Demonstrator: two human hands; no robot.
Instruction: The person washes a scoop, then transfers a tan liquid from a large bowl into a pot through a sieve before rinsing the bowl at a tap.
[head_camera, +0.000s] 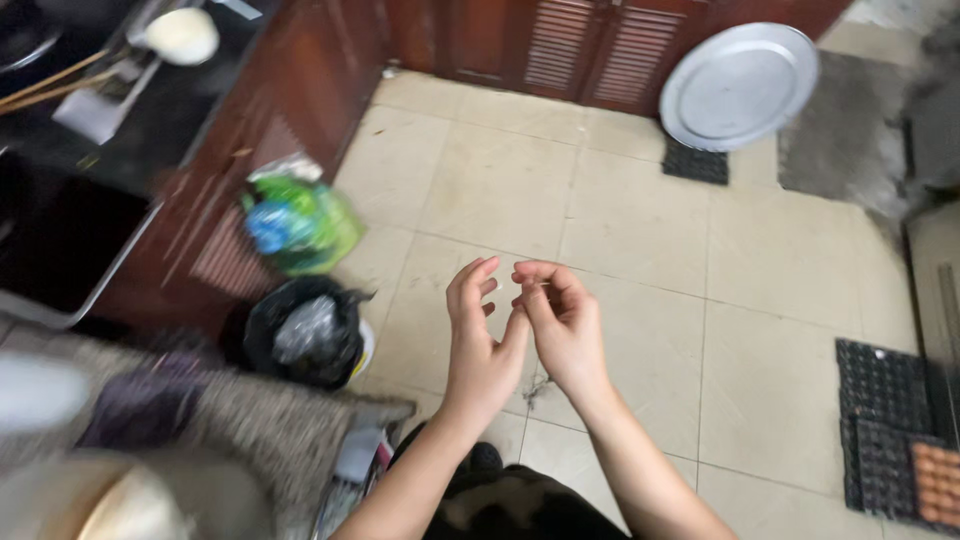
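Observation:
Both my hands are raised side by side over the beige tiled floor (640, 230). My left hand (480, 335) has its palm turned inward and its fingers loosely spread. My right hand (562, 322) touches it at the fingertips, its fingers curled together near the left hand's fingers. I see nothing held in either hand, though a very small thing pinched between the right fingers cannot be ruled out.
A bin lined with a black bag (305, 330) and a green plastic bag (300, 225) stand by the dark wooden cabinets (300, 90) at left. A round metal tray (738, 85) leans on louvered doors. Black egg trays (890, 430) lie at right.

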